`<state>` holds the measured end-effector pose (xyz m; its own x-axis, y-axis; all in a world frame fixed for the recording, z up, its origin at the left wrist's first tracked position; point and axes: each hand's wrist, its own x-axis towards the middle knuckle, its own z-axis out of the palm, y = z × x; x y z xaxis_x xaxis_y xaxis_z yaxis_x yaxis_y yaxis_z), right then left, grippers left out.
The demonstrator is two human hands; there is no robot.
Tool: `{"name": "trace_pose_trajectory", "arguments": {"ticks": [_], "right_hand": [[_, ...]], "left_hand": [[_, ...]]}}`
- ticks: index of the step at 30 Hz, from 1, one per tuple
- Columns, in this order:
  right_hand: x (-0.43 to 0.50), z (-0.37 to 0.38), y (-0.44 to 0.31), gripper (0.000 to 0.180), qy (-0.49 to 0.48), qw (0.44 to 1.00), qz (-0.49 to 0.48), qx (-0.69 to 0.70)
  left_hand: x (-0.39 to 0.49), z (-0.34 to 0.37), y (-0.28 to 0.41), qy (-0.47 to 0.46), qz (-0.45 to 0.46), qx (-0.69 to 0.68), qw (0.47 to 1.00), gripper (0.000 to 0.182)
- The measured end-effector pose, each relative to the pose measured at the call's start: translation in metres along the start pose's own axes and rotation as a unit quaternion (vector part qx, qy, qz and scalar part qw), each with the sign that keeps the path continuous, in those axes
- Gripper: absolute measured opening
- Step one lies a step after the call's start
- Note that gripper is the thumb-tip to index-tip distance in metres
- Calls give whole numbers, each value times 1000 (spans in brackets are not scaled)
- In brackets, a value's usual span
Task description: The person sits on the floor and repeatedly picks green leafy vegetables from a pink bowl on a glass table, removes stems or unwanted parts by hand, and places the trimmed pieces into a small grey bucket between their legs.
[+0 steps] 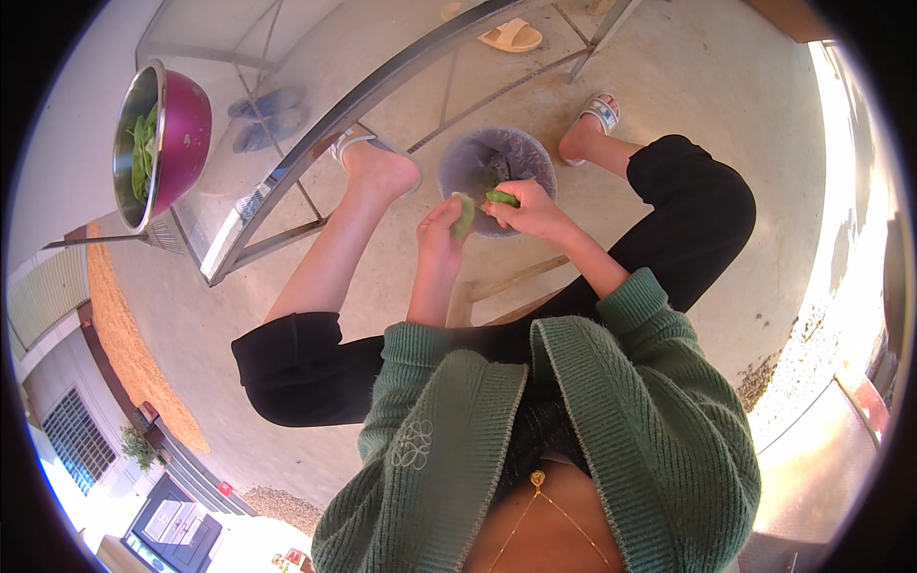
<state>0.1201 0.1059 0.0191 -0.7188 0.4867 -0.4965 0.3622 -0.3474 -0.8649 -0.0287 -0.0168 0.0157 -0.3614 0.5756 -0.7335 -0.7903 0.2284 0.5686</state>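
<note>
Over a round bin with a plastic liner (458, 154), both my hands are at work close together. My left hand (440, 228) grips a flat light-green pod (464, 216), which is slightly blurred. Between the fingers of my right hand (531, 209) is a small green piece (501, 198), perhaps part of a pod or leaf. Some dark scraps lie inside the bin, too dim to name. A magenta metal bowl with a steel inside (185, 140) stands at the upper left, holding several green pods (143, 154).
The glass-topped table with a metal frame (344, 114) reaches across the upper left, near my foot. A beige slipper (512, 36) lies on the floor beyond the bin. Wooden bars (519, 278) show below my hands, between my legs.
</note>
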Motion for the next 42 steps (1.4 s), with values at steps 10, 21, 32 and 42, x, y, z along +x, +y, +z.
{"name": "trace_pose_trajectory", "arguments": {"ticks": [10,21,32,42], "right_hand": [[4,-2,10,14,-31,999,-10,20],[-1,-5,1,16,-72,993,-9,97],[-5,-10,-7,18,-103,985,16,137],[-8,-16,-10,19,-132,977,16,166]], "left_hand": [[5,-6,1,13,10,-15,1000,14],[13,-14,2,50,17,-12,999,19],[20,-22,-2,63,46,-34,996,20],[25,-26,0,104,64,-58,991,20]]}}
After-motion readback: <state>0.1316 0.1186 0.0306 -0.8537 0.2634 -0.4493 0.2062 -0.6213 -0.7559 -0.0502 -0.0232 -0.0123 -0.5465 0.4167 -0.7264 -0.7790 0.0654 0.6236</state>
